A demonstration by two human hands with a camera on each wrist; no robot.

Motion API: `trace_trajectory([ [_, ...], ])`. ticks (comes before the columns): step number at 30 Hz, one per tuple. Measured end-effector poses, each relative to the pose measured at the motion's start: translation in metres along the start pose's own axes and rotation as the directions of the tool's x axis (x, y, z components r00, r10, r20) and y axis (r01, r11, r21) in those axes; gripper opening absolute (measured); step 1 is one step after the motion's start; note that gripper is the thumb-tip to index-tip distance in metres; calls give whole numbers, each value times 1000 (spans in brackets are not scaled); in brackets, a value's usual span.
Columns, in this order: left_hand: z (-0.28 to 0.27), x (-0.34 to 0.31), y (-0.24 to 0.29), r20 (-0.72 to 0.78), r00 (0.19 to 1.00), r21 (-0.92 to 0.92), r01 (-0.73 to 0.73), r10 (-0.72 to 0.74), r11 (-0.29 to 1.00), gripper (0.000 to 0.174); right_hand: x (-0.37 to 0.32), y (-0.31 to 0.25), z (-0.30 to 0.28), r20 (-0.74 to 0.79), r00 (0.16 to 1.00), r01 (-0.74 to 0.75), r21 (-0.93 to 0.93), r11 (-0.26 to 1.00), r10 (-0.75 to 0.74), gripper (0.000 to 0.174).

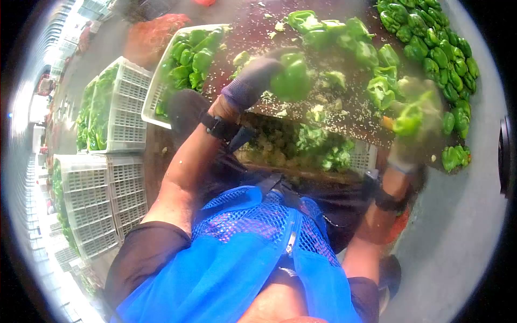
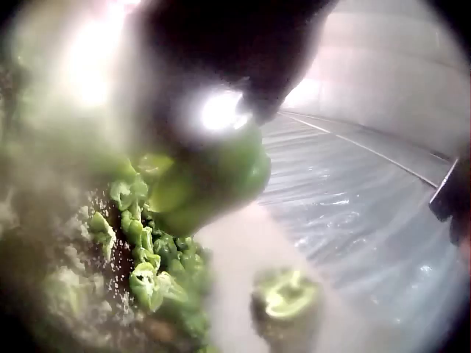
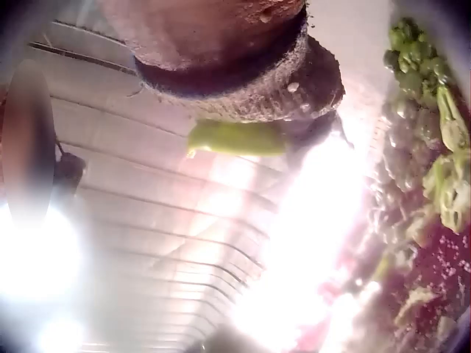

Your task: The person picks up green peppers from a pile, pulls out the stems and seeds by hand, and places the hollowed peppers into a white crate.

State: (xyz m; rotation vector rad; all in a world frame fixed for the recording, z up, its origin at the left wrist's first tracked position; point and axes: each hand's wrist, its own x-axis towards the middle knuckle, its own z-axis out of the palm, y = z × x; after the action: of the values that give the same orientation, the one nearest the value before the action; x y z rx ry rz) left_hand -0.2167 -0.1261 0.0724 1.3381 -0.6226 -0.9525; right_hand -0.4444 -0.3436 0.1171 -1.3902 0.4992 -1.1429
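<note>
A whole green bell pepper [image 1: 291, 78] is gripped by my gloved left hand [image 1: 256, 78] above the dark red tabletop. In the left wrist view the same bell pepper [image 2: 221, 176] hangs under the dark glove. My gloved right hand [image 1: 413, 144], blurred at the table's right side, holds a light green pepper piece [image 1: 407, 120]. The right wrist view shows a pale green edge of that pepper piece [image 3: 239, 138] below the glove. Cut pepper pieces [image 1: 381, 89] lie between the hands and farther back, among scattered white seeds.
Whole green peppers [image 1: 444, 54] are heaped along the right edge. A white crate [image 1: 148, 107] of peppers stands left of the table, with more crates [image 1: 126, 107] beyond. Below the table's near edge, a container holds pale green scraps [image 1: 336, 156]. A red mesh sack [image 1: 153, 37] lies behind.
</note>
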Motion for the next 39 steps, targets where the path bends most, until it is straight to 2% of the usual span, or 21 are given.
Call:
trace_trajectory([
  [2,-7,1,-6,24,994,83,-111,109,990,61,-4,-33,7,-21,999,31,-4,1000,-31,48],
  [6,30,-11,17,-217,971,239,-43,97,970,65,-17,-55,38,-208,963,175,-3,985,-172,44],
  [8,53,-5,3,-279,956,195,-39,94,980,66,-20,-24,50,-58,991,121,5,993,-121,42],
  [9,67,12,-31,-135,903,487,-298,407,821,55,-24,-4,53,17,996,91,6,996,-91,41],
  [11,101,-7,8,-223,966,137,-99,128,986,65,-29,31,57,149,988,36,10,999,-37,40],
  [12,95,-5,22,-290,956,162,9,39,987,66,-25,18,51,101,995,-1,-30,1000,4,39],
  [14,70,-14,13,-327,941,-111,-132,89,985,69,-16,-7,39,3,996,-84,-97,992,85,37],
  [15,66,-12,11,-359,911,348,-69,201,935,69,-11,-16,31,-79,992,-106,-161,981,95,38],
  [17,67,-14,13,-306,881,894,137,359,426,70,-27,-15,39,67,991,-108,-146,983,118,37],
  [18,81,-12,1,-196,881,894,-19,431,447,71,-29,17,39,201,979,109,-317,942,-45,35],
  [20,93,-1,-20,-257,860,722,-133,441,679,70,-33,79,40,441,820,564,-510,649,-366,32],
  [21,100,4,-30,-286,848,612,-196,446,766,70,-28,74,39,363,877,469,-507,723,-315,31],
  [22,88,0,-14,-393,897,313,-76,202,947,69,-23,69,37,280,924,370,-488,790,-260,30],
  [23,75,-8,-5,-417,906,-31,68,-75,997,68,-18,31,29,103,994,86,-450,889,-44,31],
  [24,60,-10,-7,-412,911,94,63,-19,994,64,-15,3,22,-64,978,-208,-353,912,198,32],
  [26,32,-14,-11,-396,913,338,52,92,940,58,-13,-13,13,-90,981,-183,-166,969,170,42],
  [28,13,-18,-11,-236,972,54,24,-11,998,53,-13,-23,7,-66,981,-183,-42,982,180,48],
  [31,5,-23,-25,-45,997,319,-39,56,947,53,-19,-26,8,35,977,-214,38,976,212,48],
  [35,19,-30,-23,10,1000,466,-31,30,884,53,-27,-41,18,117,983,-152,102,983,140,56],
  [36,22,-32,-21,16,999,481,-34,30,876,53,-28,-54,18,225,951,-264,230,937,213,58],
  [39,31,-33,-16,-1,1000,440,-14,16,898,54,-29,-61,23,161,956,-282,290,915,243,55],
])
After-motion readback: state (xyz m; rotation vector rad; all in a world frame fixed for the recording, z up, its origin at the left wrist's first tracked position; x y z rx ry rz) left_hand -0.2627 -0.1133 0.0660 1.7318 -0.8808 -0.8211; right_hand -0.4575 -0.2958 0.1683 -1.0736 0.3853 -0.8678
